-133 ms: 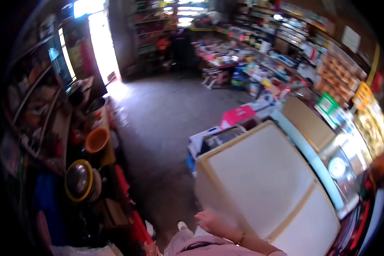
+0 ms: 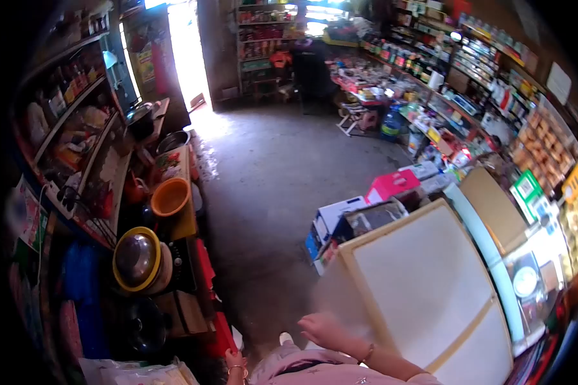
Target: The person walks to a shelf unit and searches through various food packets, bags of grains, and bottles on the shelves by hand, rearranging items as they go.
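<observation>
My right hand (image 2: 321,329) is in front of my body with its fingers curled in and nothing visible in them; a bracelet circles the wrist. Close beside it is a large white panelled top (image 2: 424,276) with tan edging; I cannot tell whether they touch. At the bottom edge, my left hand (image 2: 236,360), also with a bracelet, is low beside the red edge (image 2: 221,333) of the left-hand counter. Its fingers are small and partly hidden, so its grip does not show.
Along the left stand a lidded pot (image 2: 136,258) with a yellow rim, an orange basin (image 2: 171,196), a cardboard box (image 2: 180,313) and loaded shelves (image 2: 74,109). Grey floor (image 2: 257,173) runs towards a bright doorway (image 2: 189,58). A pink box (image 2: 392,185) and stocked shelves line the right.
The view has turned slightly left and become sharper, so most things sit further right in the picture. My left hand shows more clearly. My right hand keeps its curled pose.
</observation>
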`<state>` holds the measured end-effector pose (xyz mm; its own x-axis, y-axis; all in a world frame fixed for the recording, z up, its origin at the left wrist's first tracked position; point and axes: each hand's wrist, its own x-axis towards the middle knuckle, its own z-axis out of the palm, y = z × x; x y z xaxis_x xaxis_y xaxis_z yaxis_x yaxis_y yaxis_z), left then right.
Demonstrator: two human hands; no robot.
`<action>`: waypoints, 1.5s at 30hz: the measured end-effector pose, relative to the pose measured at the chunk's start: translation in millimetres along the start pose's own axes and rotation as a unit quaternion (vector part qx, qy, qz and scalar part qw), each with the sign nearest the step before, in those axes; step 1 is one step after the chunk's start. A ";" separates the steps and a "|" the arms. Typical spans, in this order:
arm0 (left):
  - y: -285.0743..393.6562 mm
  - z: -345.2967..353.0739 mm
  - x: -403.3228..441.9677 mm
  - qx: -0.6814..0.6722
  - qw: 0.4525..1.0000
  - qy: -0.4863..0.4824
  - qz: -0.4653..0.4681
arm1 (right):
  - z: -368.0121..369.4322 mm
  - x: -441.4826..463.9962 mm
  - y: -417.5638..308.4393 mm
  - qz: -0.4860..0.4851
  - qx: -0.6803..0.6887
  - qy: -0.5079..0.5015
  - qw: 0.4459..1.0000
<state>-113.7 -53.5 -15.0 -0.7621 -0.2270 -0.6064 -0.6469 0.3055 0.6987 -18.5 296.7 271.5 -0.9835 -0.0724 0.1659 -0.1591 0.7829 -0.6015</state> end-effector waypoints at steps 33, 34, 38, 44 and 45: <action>419.4 260.1 306.0 0.035 0.997 0.024 0.071 | -111.7 500.3 333.5 0.033 -0.046 -0.226 0.973; 381.6 264.1 347.2 0.122 0.979 0.059 0.151 | -108.7 517.8 348.2 0.043 -0.044 -0.226 0.972; 389.0 288.9 452.4 0.146 0.961 0.098 0.215 | -111.8 589.2 407.2 0.089 -0.044 -0.226 0.969; 598.1 342.7 549.9 -0.076 0.987 0.057 -0.127 | -161.3 726.6 486.1 0.161 -0.055 -0.283 0.944; 653.3 351.4 562.1 -0.071 0.990 0.027 -0.115 | -171.4 749.5 496.1 0.165 -0.061 -0.266 0.948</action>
<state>-955.4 343.4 -32.8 -0.5912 -0.3256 -0.7379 -0.7985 0.1072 0.5924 -819.7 736.7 231.4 -0.8875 -0.0868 -0.4526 0.1439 0.8808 -0.4510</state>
